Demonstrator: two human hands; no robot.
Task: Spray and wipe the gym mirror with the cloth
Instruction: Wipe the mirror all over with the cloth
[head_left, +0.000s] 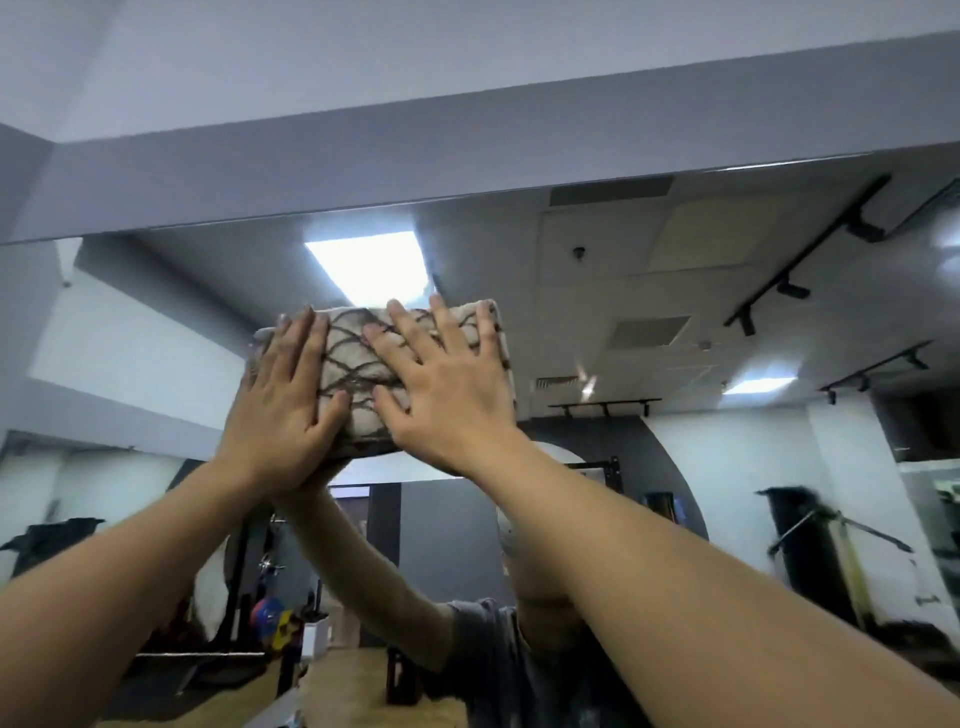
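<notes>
A folded beige cloth (358, 364) with dark wavy lines lies flat against the gym mirror (675, 322), high up near its top edge. My left hand (283, 395) presses on the cloth's left part with straight fingers. My right hand (447, 384) presses on its right part, fingers spread flat. Both arms reach upward. No spray bottle is in view.
A grey wall beam (467, 156) runs just above the mirror's top edge. The mirror reflects ceiling lights, track lamps, gym racks, weights on the floor and my own raised arms and grey shirt.
</notes>
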